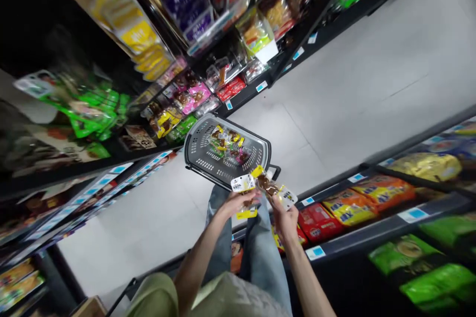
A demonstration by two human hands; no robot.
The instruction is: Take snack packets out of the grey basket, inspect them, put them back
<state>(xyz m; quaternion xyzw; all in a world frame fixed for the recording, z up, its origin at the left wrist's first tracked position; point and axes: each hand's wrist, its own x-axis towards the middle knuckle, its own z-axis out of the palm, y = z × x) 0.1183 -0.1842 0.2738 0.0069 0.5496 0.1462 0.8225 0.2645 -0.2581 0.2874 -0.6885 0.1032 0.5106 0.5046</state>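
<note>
My left hand [238,204] is closed round a snack packet [244,184] with a white top and a yellow lower end. In my right hand [285,218] is a similar snack packet [270,186], clear in the middle with brown food showing, pinched near its white end. Both packets are held side by side in front of my legs. Just beyond them a grey shopping basket [201,151] stands on the floor, with several small yellow, green and pink packets [226,143] inside. What the packets contain is too blurred to name.
Shelves with snack packets [167,121] rise beyond the basket and to the left. Another shelf [375,208] with red, orange and green bags runs along the right, close to my right arm. Between them lies a pale tiled floor [334,94].
</note>
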